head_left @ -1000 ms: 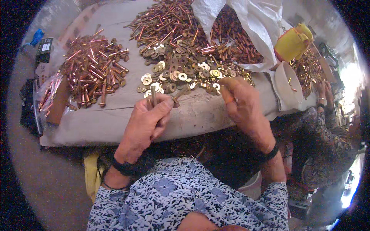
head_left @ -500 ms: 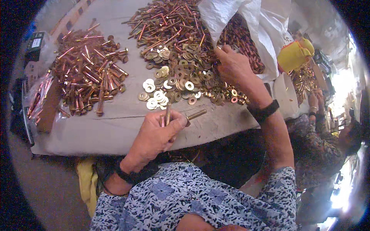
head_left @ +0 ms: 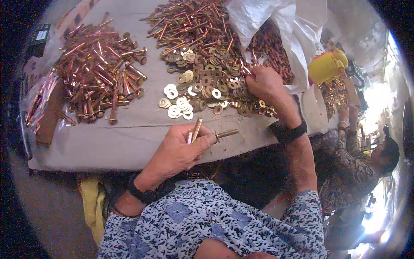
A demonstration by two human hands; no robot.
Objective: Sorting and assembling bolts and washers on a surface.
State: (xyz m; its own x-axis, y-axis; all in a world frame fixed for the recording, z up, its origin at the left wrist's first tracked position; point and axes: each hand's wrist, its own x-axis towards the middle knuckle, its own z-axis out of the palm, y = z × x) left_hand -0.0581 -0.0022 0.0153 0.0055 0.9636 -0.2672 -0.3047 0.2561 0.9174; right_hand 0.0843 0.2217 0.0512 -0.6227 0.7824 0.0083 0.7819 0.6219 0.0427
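Head view: L hand (head_left: 179,151) grips bolts (head_left: 196,129); R hand (head_left: 265,84) pinches in washers (head_left: 202,88).

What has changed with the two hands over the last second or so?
The right hand left the near edge of the pile of brass washers and reached away, to the far side by the white plastic bag. The left hand drew back toward the body, keeping hold of a few brass bolts. The heap of copper-coloured bolts lies unchanged.
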